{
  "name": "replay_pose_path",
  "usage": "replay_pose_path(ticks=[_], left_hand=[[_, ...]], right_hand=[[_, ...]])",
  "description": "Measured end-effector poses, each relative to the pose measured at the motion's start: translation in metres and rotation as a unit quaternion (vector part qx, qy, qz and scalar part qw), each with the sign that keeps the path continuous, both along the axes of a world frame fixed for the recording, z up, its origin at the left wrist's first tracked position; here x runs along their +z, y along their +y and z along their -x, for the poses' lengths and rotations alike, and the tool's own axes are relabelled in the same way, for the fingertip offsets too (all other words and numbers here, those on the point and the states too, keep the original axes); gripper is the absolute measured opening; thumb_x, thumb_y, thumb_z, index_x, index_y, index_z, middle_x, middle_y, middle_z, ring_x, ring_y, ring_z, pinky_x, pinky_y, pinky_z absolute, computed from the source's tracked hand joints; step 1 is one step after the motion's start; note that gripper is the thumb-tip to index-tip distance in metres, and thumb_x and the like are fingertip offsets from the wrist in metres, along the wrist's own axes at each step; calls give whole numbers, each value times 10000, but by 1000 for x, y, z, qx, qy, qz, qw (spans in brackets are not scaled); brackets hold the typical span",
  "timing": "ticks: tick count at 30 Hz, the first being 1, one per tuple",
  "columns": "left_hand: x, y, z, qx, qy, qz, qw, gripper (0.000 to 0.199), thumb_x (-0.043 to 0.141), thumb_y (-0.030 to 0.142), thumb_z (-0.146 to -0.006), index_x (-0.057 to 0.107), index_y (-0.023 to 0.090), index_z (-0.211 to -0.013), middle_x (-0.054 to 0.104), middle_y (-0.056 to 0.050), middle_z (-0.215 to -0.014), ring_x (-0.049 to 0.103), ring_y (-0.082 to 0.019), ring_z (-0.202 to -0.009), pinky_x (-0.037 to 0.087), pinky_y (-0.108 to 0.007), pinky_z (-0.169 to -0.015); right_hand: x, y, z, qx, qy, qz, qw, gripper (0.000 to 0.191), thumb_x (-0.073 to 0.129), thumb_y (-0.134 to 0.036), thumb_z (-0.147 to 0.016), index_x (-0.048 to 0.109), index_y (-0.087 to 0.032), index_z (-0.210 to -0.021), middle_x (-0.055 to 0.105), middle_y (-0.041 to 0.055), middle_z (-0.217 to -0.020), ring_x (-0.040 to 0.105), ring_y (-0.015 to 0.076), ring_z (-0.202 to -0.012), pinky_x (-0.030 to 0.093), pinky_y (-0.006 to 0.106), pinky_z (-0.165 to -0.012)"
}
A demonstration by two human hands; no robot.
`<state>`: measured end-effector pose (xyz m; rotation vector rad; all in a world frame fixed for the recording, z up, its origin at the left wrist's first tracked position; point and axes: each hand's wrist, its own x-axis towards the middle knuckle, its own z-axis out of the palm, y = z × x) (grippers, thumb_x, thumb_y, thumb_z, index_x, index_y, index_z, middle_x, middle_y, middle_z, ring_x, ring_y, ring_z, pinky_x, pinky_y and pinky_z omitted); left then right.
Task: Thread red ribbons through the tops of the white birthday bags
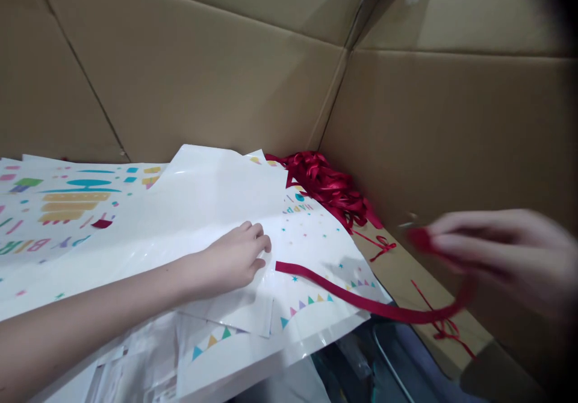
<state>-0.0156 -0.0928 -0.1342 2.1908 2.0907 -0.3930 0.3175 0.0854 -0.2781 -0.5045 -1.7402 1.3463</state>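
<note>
Along the cardboard box walls [406, 120]: printed birthday gift bags [67, 210] piled flat — a heap of red satin ribbon [323, 186] against the corner
Left hand [232, 258]: half-curled, resting on a plain white bag [212, 210], gripping nothing
Right hand [501, 258]: blurred, pinching a loose red ribbon [374, 309] — its length trailing across the bags

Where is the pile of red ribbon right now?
In the head view, the pile of red satin ribbon sits in the corner of the cardboard walls, just beyond the white printed plastic bags, up and right of the left hand.
</note>
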Motion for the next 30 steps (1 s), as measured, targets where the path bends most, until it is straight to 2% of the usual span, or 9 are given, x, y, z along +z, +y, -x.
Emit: replay_pose_path(ticks=[2, 4, 6, 8, 11, 16, 23, 26, 30], left_hand=[[2, 6, -1, 22, -41, 23, 999, 248, 512, 340, -959, 674, 233, -1113, 653, -73, -1153, 573, -267, -1100, 437, -367, -920], [3, 11, 1, 57, -90, 40, 993, 210, 562, 374, -939, 671, 257, -1075, 658, -43, -1145, 577, -252, -1099, 438, -339, -893], [2, 12, 6, 83, -125, 36, 988, 184, 621, 393, -906, 664, 264, -1029, 658, -30, -1131, 577, -249, -1094, 436, -329, -884], [-1, 13, 10, 89, -146, 30, 985, 171, 660, 392, -882, 655, 255, -983, 657, -28, -1107, 570, -253, -1090, 430, -331, -884], [-8, 14, 15, 84, -157, 31, 984, 135, 668, 372, -881, 640, 241, -901, 657, -20, -1045, 550, -250, -1076, 411, -336, -868], [-17, 18, 17, 68, -144, 26, 987, 115, 649, 317, -889, 625, 229, -820, 652, -7, -971, 529, -233, -1009, 385, -340, -824], [-15, 21, 14, 56, -113, 50, 991, 135, 569, 270, -937, 628, 213, -831, 657, -11, -957, 524, -223, -989, 378, -344, -836], [-16, 20, 15, 23, -94, 48, 994, 160, 519, 214, -959, 632, 200, -846, 658, -21, -962, 521, -214, -951, 378, -345, -829], [-25, 17, 21, -71, -48, 4, 996, 221, 466, 198, -989, 607, 184, -820, 643, -39, -910, 493, -203, -850, 371, -347, -773]], right_hand=[[17, -22, 45, 91, -102, 10, 991, 224, 730, -475, -867, 778, -297, -739, 724, 106, -765, 616, 253, -657, 409, 392, -529], [30, -38, 84, 158, -144, 3, 977, 250, 673, -426, -898, 756, -248, -743, 713, 60, -745, 615, 222, -680, 427, 347, -573], [36, -48, 111, 189, -170, -9, 967, 242, 612, -330, -919, 729, -216, -741, 711, 32, -746, 612, 192, -681, 424, 309, -591], [38, -52, 127, 189, -184, -28, 964, 196, 587, -251, -910, 718, -208, -771, 724, 20, -779, 625, 179, -697, 427, 287, -611], [35, -53, 138, 175, -196, -59, 963, 136, 584, -205, -900, 701, -216, -832, 737, 12, -811, 640, 172, -708, 433, 276, -630], [28, -53, 145, 185, -205, -66, 959, 164, 553, -205, -929, 669, -214, -813, 721, -2, -755, 611, 155, -664, 407, 267, -596], [28, -57, 148, 182, -211, -55, 959, 177, 544, -220, -940, 645, -202, -797, 704, -12, -720, 581, 138, -642, 386, 255, -582], [32, -59, 148, 174, -221, -47, 958, 172, 541, -203, -937, 658, -202, -810, 678, -28, -665, 553, 125, -590, 380, 252, -575], [35, -62, 148, 155, -227, -55, 960, 183, 545, -186, -933, 695, -206, -830, 691, -24, -687, 558, 130, -609, 393, 258, -599]])
